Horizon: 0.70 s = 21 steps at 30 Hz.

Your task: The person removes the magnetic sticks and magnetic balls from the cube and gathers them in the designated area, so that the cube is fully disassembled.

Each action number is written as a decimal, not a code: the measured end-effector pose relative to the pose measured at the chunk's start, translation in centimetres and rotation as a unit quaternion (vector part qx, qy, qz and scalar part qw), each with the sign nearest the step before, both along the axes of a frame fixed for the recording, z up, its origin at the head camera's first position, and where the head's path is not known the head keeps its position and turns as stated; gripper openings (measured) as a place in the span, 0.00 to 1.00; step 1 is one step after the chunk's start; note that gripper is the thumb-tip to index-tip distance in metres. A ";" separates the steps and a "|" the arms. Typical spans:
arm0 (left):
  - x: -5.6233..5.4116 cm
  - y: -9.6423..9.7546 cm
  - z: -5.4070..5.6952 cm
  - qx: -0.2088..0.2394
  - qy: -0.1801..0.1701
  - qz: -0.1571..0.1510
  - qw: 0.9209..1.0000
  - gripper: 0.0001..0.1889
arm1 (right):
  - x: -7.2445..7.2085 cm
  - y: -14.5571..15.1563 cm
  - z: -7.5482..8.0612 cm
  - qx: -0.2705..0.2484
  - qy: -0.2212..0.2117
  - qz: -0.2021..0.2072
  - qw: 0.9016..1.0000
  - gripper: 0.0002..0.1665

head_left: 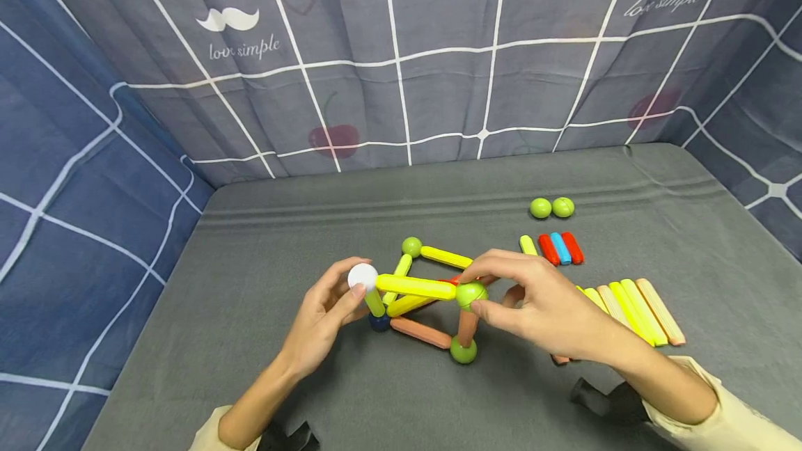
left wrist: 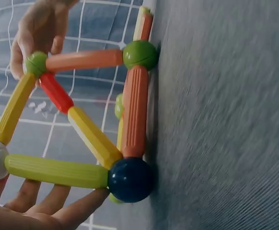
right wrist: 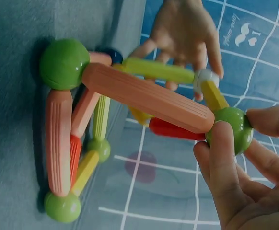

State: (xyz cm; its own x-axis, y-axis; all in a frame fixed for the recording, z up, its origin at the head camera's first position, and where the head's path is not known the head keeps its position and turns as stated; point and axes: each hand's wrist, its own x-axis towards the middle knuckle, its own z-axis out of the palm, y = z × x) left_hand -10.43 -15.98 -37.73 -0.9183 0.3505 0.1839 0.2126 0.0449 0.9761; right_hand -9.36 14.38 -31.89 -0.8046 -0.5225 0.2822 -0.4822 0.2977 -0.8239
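A frame of coloured rods and balls stands on the grey cloth. At its upper left corner my left hand [head_left: 322, 319] pinches a white ball [head_left: 363, 277] between thumb and fingers. My right hand [head_left: 539, 305] grips a green ball [head_left: 471, 296] at the upper right. A yellow rod [head_left: 416, 287] joins these two balls. Below the white ball, a lime rod [left wrist: 58, 171] runs down to a dark blue ball [left wrist: 132, 179]. An orange rod [right wrist: 149, 98] drops from the gripped green ball to a lower green ball [head_left: 464, 351]. Red [left wrist: 56, 92] and yellow [left wrist: 94, 136] rods form a diagonal.
Two loose green balls [head_left: 551, 208] lie at the back right. In front of them are short red and blue rods [head_left: 560, 248], then a row of long yellow and beige rods [head_left: 639, 312], partly behind my right arm. A checked curtain [head_left: 401, 54] encloses the back and sides.
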 end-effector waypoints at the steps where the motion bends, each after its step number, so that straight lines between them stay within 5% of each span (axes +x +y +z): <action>1: 0.3 0.0 0.0 -0.005 0.007 -0.005 1.000 0.18 | 0.0 0.2 0.0 0.003 0.001 0.001 1.000 0.13; 11: 2.0 0.3 0.5 -0.099 0.062 0.006 0.993 0.20 | 0.3 1.0 -0.2 0.009 0.039 0.049 0.998 0.24; 21: 1.4 0.2 0.2 -0.069 0.062 -0.026 0.995 0.18 | 0.5 0.6 -0.5 0.034 0.093 0.039 0.994 0.24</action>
